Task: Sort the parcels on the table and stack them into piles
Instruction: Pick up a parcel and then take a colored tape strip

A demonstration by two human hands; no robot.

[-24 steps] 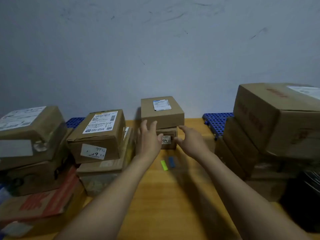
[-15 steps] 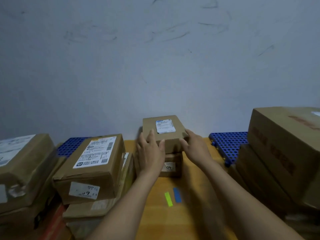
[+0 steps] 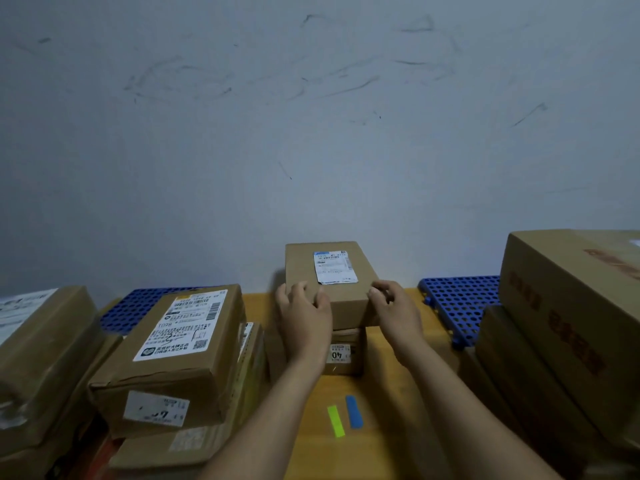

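Note:
A small brown parcel (image 3: 304, 268) with a white label on top sits on a smaller parcel (image 3: 348, 355) marked "04" at the back middle of the wooden table (image 3: 381, 427). My left hand (image 3: 304, 323) grips the top parcel's near left corner, fingers curled over its top edge. My right hand (image 3: 394, 313) grips its near right corner the same way. The lower parcel is partly hidden behind my left wrist.
A labelled parcel (image 3: 173, 355) tops a pile at the left, with another pile (image 3: 41, 358) further left. Large boxes (image 3: 568, 306) are stacked at the right. Blue perforated mats (image 3: 457, 306) lie by the wall. Yellow (image 3: 336, 420) and blue (image 3: 354, 412) tape strips mark the table.
Both hands rose from the lower parcel's sides to the top parcel and closed on its near corners. The camera has tilted up, so the piles sit lower in view.

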